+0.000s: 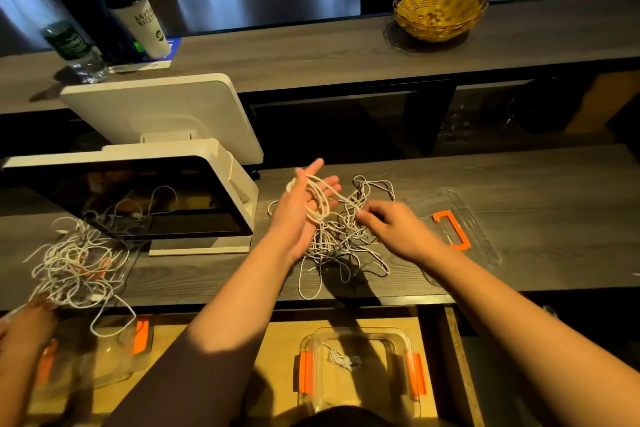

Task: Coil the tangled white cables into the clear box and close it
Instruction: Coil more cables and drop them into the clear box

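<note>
Two hands over the tangled cables point(341, 236): left hand point(301, 208) upright, fingers straight, looped; right hand point(391, 224) pinching.

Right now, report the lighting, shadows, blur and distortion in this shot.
Head view: light from upper left throws hard shadows of both arms toward the clear box; wide-angle bend curves the counter edges; bottles at upper left smear; the white cables stay fairly sharp.

I've got one wide head view, looking forward and down. It sits close above the grey counter point(519, 184). No second view.
</note>
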Tool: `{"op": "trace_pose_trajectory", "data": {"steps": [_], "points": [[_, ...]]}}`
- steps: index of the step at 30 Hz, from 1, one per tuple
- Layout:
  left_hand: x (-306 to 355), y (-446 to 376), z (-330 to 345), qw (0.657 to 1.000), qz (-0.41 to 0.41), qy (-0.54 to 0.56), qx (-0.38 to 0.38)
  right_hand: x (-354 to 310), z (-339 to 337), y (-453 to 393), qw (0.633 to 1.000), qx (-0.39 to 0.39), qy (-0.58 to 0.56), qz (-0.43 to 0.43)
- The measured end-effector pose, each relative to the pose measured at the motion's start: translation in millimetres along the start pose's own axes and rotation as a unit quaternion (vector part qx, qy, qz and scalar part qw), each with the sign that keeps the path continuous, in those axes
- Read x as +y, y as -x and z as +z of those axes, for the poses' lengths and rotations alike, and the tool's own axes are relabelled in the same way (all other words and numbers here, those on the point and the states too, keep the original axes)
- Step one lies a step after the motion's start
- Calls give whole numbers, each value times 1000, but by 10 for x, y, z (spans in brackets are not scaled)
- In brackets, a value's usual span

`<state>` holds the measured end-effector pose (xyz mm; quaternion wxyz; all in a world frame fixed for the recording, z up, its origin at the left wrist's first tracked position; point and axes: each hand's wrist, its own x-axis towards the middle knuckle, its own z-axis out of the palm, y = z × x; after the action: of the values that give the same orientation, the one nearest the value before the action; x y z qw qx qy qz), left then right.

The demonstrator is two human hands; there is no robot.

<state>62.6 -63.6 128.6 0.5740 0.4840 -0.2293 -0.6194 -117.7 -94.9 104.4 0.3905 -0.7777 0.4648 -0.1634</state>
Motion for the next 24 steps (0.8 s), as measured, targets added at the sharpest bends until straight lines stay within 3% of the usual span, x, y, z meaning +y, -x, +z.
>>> {"op": "trace_pose_trajectory", "data": {"steps": [2,4,6,8,10,12,18,24], "points": [[0,-99,8,982,-2,183,57,6,161,15,999,-39,18,-12],[-13,-204,1,958,6,254,131,-46,283,41,994,-67,65,-52],[-69,-280,-32,969,22,157,192,-140,317,40,985,-68,120,-105],[-149,-295,-58,977,48,-47,202,-250,243,-19,970,-33,164,-176],[-190,-268,-29,956,71,-230,165,-341,132,-123,947,13,197,-254],[-150,-244,46,943,48,-310,110,-377,35,-228,930,53,218,-291],[111,-175,26,926,-172,-318,-109,-375,-285,-511,937,123,226,-237],[327,-211,-139,926,-158,-280,-196,-327,-474,-791,981,13,54,-185]]}}
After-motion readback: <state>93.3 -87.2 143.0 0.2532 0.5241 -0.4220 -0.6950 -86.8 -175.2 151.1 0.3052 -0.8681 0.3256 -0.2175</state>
